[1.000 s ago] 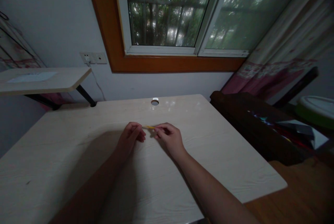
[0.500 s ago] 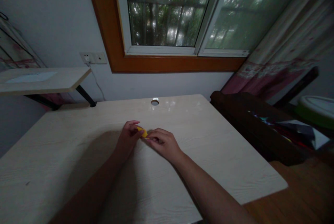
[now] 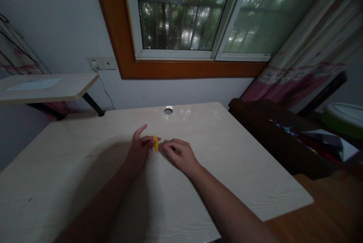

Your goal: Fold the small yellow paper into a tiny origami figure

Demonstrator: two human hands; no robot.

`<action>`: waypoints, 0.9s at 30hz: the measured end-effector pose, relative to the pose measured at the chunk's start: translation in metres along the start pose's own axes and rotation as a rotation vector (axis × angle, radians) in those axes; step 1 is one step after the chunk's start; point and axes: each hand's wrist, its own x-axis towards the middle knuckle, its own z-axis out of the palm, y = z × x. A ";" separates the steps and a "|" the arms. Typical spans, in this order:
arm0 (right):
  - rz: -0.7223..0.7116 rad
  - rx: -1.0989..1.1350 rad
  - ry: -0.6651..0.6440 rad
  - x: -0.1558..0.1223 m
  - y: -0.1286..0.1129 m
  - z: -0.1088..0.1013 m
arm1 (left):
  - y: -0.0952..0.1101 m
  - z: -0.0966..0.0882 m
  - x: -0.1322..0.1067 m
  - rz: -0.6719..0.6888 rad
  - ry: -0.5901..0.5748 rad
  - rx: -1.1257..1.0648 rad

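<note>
My left hand (image 3: 139, 147) pinches a small yellow folded piece (image 3: 155, 143), paper by its look, between thumb and fingers. One of its fingers points up and away from the others. The yellow piece stands nearly on edge, just above the desk (image 3: 241, 160). To the right of it is my right hand (image 3: 180, 153), a short gap away. Its fingers are curled in, thumb against the fingertips, and nothing shows between them.
A raised shelf (image 3: 48, 92) on black legs stands at the desk's back left. Near the back edge is a round cable hole (image 3: 168, 111). Beyond the right side sits a dark wooden piece of furniture (image 3: 269, 133) with shiny items on it. A window (image 3: 184, 16) is ahead.
My right hand has come off the yellow piece and shifted slightly right. In my left hand the piece has turned more upright, and a finger of that hand has lifted.
</note>
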 end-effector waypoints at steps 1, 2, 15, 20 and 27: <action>0.035 0.005 0.037 0.000 0.002 0.000 | -0.002 0.000 0.001 0.006 -0.016 -0.015; 0.076 0.018 0.076 0.001 0.003 0.000 | -0.005 0.000 0.001 0.026 -0.008 -0.048; 0.339 0.489 0.011 0.002 0.024 0.014 | -0.022 0.008 -0.001 0.093 -0.176 -0.098; 0.393 0.627 0.116 0.005 0.026 0.013 | -0.016 0.005 0.000 0.051 -0.142 0.030; 0.381 0.652 0.168 0.008 0.023 0.013 | 0.004 0.003 -0.005 -0.099 -0.272 0.321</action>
